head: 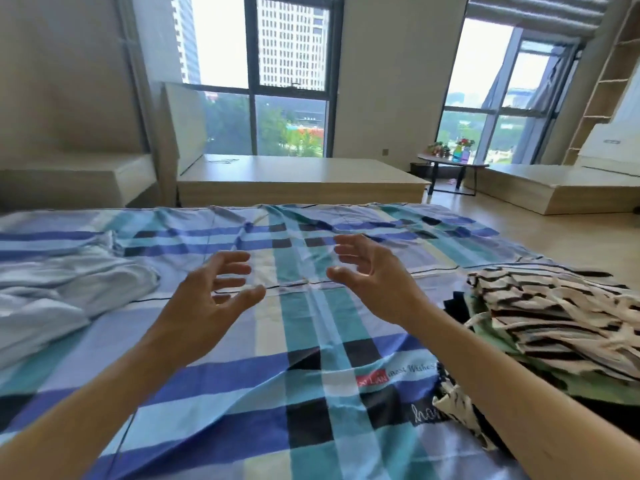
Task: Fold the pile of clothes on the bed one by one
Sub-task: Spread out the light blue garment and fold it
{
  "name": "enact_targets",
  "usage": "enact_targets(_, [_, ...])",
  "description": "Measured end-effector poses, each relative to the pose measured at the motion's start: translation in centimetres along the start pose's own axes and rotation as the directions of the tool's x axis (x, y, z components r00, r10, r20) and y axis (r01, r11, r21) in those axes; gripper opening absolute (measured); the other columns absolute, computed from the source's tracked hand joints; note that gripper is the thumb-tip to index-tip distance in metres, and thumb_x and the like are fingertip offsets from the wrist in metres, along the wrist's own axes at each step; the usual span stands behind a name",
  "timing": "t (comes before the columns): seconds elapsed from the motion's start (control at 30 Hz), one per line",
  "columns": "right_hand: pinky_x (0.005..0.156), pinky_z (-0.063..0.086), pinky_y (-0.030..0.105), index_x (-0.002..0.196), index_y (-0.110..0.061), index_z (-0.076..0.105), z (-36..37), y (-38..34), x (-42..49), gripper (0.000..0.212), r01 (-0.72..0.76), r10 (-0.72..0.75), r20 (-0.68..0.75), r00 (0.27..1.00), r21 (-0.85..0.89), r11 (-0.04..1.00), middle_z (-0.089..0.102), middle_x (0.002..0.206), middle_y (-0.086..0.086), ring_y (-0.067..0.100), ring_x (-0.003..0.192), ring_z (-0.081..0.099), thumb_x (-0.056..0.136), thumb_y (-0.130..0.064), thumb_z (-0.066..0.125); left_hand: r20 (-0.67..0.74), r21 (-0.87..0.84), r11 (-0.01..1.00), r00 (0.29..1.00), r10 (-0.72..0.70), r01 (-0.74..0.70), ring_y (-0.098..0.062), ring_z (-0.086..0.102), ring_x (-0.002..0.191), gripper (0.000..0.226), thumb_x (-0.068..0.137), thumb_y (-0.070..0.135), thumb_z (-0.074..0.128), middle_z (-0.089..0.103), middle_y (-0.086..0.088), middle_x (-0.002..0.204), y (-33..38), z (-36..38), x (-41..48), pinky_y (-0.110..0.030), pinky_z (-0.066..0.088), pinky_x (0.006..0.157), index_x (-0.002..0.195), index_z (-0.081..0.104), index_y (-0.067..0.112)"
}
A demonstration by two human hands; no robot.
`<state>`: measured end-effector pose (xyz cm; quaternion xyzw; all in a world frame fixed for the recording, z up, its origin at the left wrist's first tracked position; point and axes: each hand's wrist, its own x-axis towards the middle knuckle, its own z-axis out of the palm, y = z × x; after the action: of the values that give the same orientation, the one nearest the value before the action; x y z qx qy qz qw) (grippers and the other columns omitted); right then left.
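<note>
The left hand (pixel 204 292) and the right hand (pixel 377 275) are hovering over the middle of the plaid bed sheet (pixel 311 393). They are holding nothing, with palms facing each other and fingers spread wide and loosely curved. The pile of clothes (pixel 540 344) is lying at the right of the bed, just beside the right forearm. A black-and-white striped garment (pixel 554 306) is sitting on top, with green and black pieces showing beneath. 1 pale blue garment (pixel 69 289) is lying crumpled at the left.
</note>
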<state>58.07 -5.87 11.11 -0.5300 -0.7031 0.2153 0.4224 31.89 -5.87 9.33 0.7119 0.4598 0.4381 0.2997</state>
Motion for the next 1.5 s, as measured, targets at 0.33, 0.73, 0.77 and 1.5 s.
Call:
enact_targets(0.33, [0.099,0.048,0.023,0.133,-0.026,0.058,16.3,-3.2,1.8,0.048,-0.015,-0.012,0.204,0.979,0.130,0.991,0.062,0.129,-0.012,0.003,0.117,0.061,0.088,-0.023,0.076,-0.206,0.007,0.971,0.950,-0.233,0.239,-0.001,0.064,0.105,0.061,0.061,0.066,0.065,0.067,0.013,0.114,-8.9,-9.4,-7.3,-0.037,0.055,0.094,0.113,0.060,0.036])
enact_targets(0.73, [0.101,0.051,0.038,0.127,-0.023,0.059,34.8,-7.8,6.8,0.047,0.008,-0.080,0.445,0.892,0.162,0.987,0.062,0.129,-0.005,0.014,0.116,0.063,0.085,-0.017,0.079,-0.222,0.178,0.919,0.924,-0.312,0.352,-0.007,0.058,0.110,0.044,0.089,0.040,0.072,0.060,0.010,0.120,-14.9,-19.8,-6.6,-0.018,0.044,0.084,0.128,0.055,0.028])
enact_targets(0.77, [0.099,0.052,0.036,0.128,-0.021,0.059,36.8,-8.3,7.4,0.049,0.019,-0.086,0.461,0.883,0.148,0.989,0.063,0.128,-0.004,0.015,0.116,0.063,0.084,-0.018,0.079,-0.234,0.174,0.911,0.914,-0.332,0.375,-0.008,0.059,0.110,0.044,0.089,0.041,0.071,0.060,0.009,0.120,-15.8,-20.9,-6.7,-0.019,0.043,0.084,0.128,0.055,0.027])
enact_targets(1.5, [0.107,0.039,0.047,0.144,-0.023,0.040,59.2,-9.9,18.2,0.051,0.505,-0.135,0.658,0.741,-0.414,0.757,0.055,0.141,0.008,0.031,0.126,0.055,0.095,-0.029,0.052,-0.352,0.019,0.740,0.697,-0.625,0.672,-0.018,0.052,0.124,0.057,0.092,0.052,0.061,0.049,0.001,0.138,-22.2,-25.4,-6.9,-0.038,0.046,0.103,0.140,0.046,0.025])
